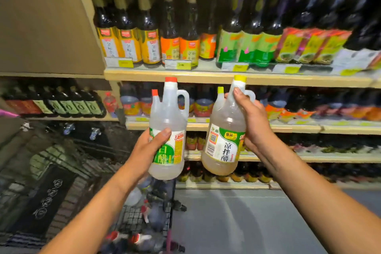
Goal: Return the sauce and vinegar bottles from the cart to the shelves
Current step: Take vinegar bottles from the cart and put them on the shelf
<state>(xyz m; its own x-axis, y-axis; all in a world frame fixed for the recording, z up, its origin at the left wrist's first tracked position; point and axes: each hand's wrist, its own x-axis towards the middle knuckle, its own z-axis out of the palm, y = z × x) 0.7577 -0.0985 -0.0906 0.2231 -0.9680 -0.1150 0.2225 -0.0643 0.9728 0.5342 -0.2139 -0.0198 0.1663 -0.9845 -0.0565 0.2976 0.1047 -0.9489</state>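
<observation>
I'm gripping a red-capped vinegar jug (168, 128) with my left hand (149, 146), fingers curled round its body, and a yellow-capped vinegar jug (223, 140) by the neck with my right hand (250, 121), both held up before the shelves (206, 77). More bottles are waiting in the cart (144, 218); the job looks partway done.

Red-capped bottle (168, 113): clear liquid, green-yellow label, upright, held aloft centre frame; yellow-capped bottle (224, 113): pale amber liquid, white-green label, top leaning right, just right of it, not touching; cart (134, 218) lower centre, blurred bottles inside.
</observation>
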